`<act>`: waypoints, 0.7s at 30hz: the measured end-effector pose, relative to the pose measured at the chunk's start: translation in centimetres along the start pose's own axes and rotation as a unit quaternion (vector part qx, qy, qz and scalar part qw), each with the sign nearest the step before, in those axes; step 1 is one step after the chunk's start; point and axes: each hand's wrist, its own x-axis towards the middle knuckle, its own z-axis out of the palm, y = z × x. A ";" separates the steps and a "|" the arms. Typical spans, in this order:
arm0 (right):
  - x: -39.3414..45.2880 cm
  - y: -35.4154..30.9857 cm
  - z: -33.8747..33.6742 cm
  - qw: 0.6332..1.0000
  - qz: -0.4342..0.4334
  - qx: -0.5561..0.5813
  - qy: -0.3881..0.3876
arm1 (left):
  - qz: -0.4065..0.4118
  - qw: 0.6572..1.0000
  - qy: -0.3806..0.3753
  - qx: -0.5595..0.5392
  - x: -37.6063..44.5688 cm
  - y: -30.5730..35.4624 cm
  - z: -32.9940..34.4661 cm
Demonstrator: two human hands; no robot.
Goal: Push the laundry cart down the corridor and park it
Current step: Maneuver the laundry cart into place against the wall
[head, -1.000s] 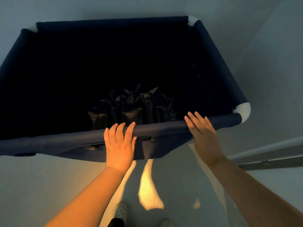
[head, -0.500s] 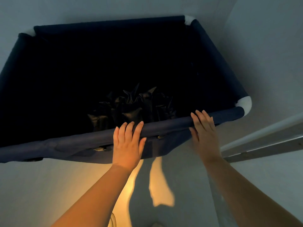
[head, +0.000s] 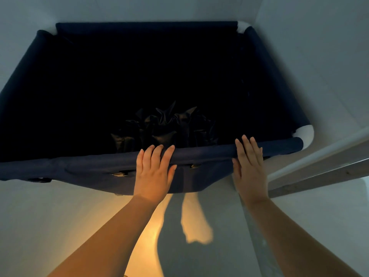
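The laundry cart (head: 205, 151) is a big dark-blue fabric bin with white corner joints, filling the upper half of the view. Its inside is nearly black; a crumpled dark bag (head: 165, 124) lies at the bottom. My left hand (head: 153, 168) rests over the near rim with the fingers laid across the top and the thumb on the fabric below. My right hand (head: 248, 166) lies on the same rim nearer the right corner, fingers stretched over it.
A white wall (head: 319, 56) runs close along the cart's right side. A pale door frame or ledge (head: 319, 166) juts in at the right, just behind the cart's near right corner. The light floor (head: 50, 226) shows warm light patches below my arms.
The cart has rolled forward and swung a little to the right, closer to the right wall. Both hands stay on the near rim. My shoe has left the view.
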 end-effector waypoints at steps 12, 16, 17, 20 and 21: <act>0.7 4.4 -1.4 0.999 0.007 -0.035 -0.022 | 0.011 1.000 0.007 -0.002 1.2 4.5 0.7; 0.8 4.5 -1.4 0.999 0.009 -0.033 -0.025 | 0.009 1.000 0.008 0.005 1.3 4.7 0.8; 0.9 4.7 -1.5 0.999 0.002 -0.035 -0.032 | 0.009 1.000 0.009 0.005 1.4 4.7 0.9; 1.3 5.1 -1.9 0.997 -0.019 -0.049 -0.053 | 0.016 1.000 0.014 0.012 1.7 4.5 1.3; 1.4 5.2 -2.0 0.997 -0.021 -0.053 -0.058 | 0.019 1.000 0.015 0.016 1.8 4.4 1.4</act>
